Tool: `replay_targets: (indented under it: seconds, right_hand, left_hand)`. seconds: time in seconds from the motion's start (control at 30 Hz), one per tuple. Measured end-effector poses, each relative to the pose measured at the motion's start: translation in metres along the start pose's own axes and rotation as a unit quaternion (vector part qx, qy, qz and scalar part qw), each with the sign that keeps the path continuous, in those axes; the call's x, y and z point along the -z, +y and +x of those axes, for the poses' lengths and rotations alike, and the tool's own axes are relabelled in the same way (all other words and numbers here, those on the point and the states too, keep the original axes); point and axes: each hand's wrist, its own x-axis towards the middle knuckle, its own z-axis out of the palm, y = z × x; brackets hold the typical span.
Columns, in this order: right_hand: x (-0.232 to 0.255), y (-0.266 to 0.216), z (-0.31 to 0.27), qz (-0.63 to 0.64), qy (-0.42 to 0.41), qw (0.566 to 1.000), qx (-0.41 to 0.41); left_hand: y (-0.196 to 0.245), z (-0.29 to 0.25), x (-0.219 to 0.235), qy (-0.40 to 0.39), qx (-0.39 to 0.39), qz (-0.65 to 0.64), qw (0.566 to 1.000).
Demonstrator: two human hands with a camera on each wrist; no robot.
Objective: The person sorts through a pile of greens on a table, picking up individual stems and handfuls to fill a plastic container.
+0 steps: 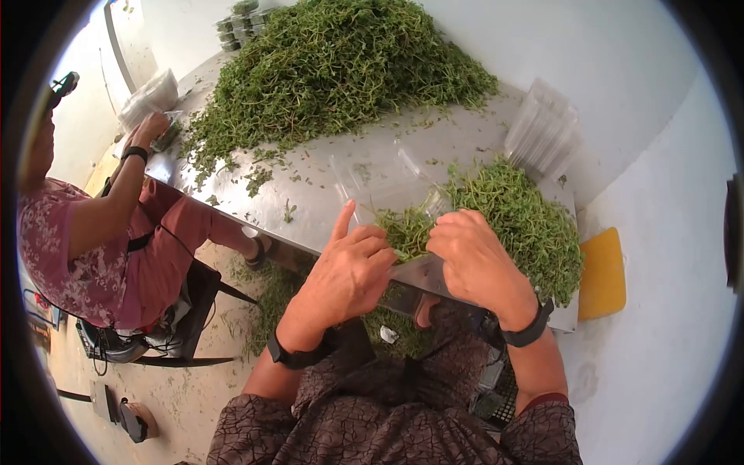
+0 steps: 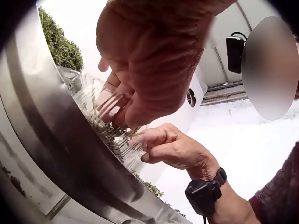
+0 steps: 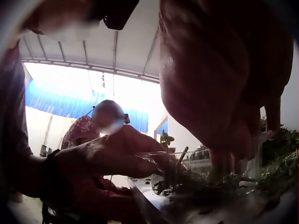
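Observation:
A clear plastic clamshell box (image 1: 384, 190) stands at the metal table's near edge, its lid raised, with leafy green stems (image 1: 404, 232) inside. My left hand (image 1: 349, 267) is at its left side, thumb raised and fingers bent down into the greens. The left wrist view shows those fingers behind the box's clear wall (image 2: 91, 95); their tips are hidden among stems. My right hand (image 1: 477, 260) is at the box's right side and pinches stems between thumb and fingers. Beside it lies a smaller heap of greens (image 1: 519, 221).
A large mound of greens (image 1: 341, 77) covers the back of the metal table (image 1: 302, 182). Stacked empty clear boxes (image 1: 542, 132) stand at the right, near a yellow board (image 1: 603, 273). Another person (image 1: 85, 240) sits at the left, handling a box. Filled boxes (image 1: 240, 27) stand behind the mound.

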Motion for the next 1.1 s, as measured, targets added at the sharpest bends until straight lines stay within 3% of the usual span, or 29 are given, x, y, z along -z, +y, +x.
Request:
replay_targets:
  seconds: [0.07, 0.23, 0.4, 0.73, 0.87, 1.1]
  right_hand:
    - [0.003, -0.006, -0.003, 0.063, 0.034, 0.997, -0.008]
    - [0.007, -0.016, -0.008, 0.065, 0.009, 0.998, -0.022]
    - [0.001, -0.022, -0.014, 0.056, -0.016, 0.998, -0.024]
    - [-0.009, -0.025, -0.017, 0.063, 0.027, 0.997, -0.036]
    - [-0.002, -0.025, -0.019, 0.098, 0.089, 0.99, -0.053]
    - [0.001, -0.032, -0.014, 0.131, 0.089, 0.987, 0.007]
  left_hand:
    - [-0.001, -0.002, 0.004, -0.003, 0.011, -0.015, 1.0]
    - [-0.003, -0.002, 0.017, 0.009, -0.007, -0.051, 0.999]
    - [-0.02, 0.004, 0.014, -0.015, -0.019, 0.074, 0.997]
    - [-0.018, 0.007, 0.017, -0.086, -0.006, 0.081, 0.993]
    - [-0.012, -0.001, 0.019, -0.044, 0.0, 0.009, 0.999]
    - [-0.003, 0.001, 0.015, -0.043, -0.008, -0.001, 0.999]
